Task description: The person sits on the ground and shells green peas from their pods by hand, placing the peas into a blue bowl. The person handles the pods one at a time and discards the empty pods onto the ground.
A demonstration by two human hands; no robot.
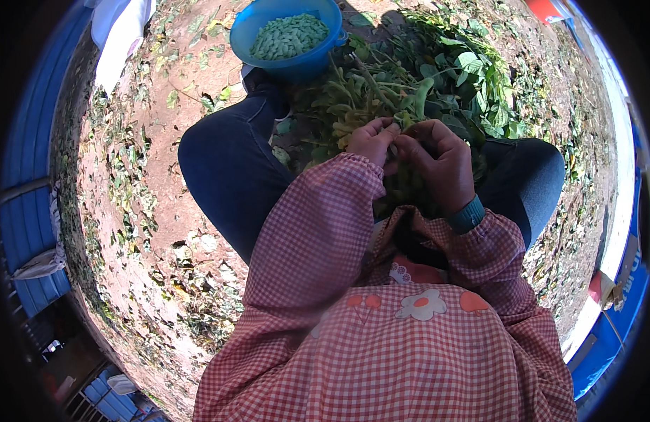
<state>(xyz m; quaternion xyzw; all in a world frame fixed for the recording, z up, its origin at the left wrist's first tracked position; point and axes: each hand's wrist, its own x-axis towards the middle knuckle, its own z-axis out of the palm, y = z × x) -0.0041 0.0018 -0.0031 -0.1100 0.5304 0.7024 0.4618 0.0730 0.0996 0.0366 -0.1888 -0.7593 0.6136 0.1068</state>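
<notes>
My left hand and my right hand meet above my lap, thumbs and fingertips pinched together. Between them is a small green bean pod, mostly hidden by the fingers. Just beyond my fingertips a plump green pod sticks up from a heap of uprooted bean plants with leaves, stems and pods. The heap lies between my bent legs. At its far left stands a blue plastic basin holding shelled pale-green beans.
My legs in dark jeans flank the heap. Dry leaves litter the bare ground. A white sack-like object is at the upper left, blue metal sheeting along the left rim, and a red object at the upper right.
</notes>
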